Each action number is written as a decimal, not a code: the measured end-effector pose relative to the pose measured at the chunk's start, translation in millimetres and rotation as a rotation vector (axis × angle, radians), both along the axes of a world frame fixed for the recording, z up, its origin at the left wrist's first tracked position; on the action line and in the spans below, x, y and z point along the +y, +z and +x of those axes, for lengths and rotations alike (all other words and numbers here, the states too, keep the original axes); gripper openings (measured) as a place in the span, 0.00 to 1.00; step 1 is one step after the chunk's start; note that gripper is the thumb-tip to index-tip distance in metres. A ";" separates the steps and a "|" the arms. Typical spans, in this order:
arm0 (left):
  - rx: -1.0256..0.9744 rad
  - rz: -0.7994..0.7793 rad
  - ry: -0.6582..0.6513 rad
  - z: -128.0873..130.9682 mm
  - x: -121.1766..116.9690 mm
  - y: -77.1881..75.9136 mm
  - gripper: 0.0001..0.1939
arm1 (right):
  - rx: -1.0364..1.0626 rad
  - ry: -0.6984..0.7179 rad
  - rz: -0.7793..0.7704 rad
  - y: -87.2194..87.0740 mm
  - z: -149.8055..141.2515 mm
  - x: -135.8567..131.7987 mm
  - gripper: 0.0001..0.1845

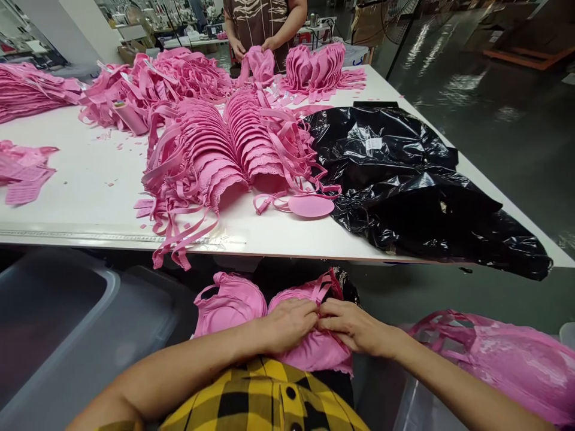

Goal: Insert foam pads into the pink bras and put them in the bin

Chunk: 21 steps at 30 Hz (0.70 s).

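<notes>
We cannot see what lies between the fingertips of the left hand (290, 323) and the right hand (353, 326), which cover part of the pink bra (231, 308). The other person (258, 27) is cut off above the chest by the top edge. The left edge crops the far-left pink stack (36, 93) and the grey bin (105, 335); the right edge crops the pink bag (521, 359). On the black plastic (404, 197), we find the white label (374, 143) too small to read, as are the ruler (103, 237) marks.
</notes>
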<state>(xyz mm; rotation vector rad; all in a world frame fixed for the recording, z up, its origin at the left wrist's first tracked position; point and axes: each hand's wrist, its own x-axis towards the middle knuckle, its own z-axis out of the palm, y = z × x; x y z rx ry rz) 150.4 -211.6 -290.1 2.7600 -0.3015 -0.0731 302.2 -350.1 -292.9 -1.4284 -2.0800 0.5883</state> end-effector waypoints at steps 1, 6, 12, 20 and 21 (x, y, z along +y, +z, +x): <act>-0.015 0.012 0.014 -0.7 0.4 0.0 0.09 | 0.015 -0.018 0.000 -1.9 -0.7 0.3 0.17; -0.176 0.135 -0.141 -0.3 2.2 7.5 0.10 | 0.139 -0.104 -0.064 -11.4 -4.4 2.1 0.16; -0.187 0.130 -0.126 -1.7 10.3 12.5 0.09 | 0.322 -0.067 -0.187 -1.9 -2.7 0.2 0.11; 0.254 -0.332 0.420 8.1 20.0 18.2 0.06 | 0.158 -0.075 -0.121 1.2 -3.0 -12.2 0.16; 0.305 -0.354 0.423 12.5 21.0 18.1 0.10 | 0.156 -0.075 -0.131 2.1 -2.3 -12.0 0.16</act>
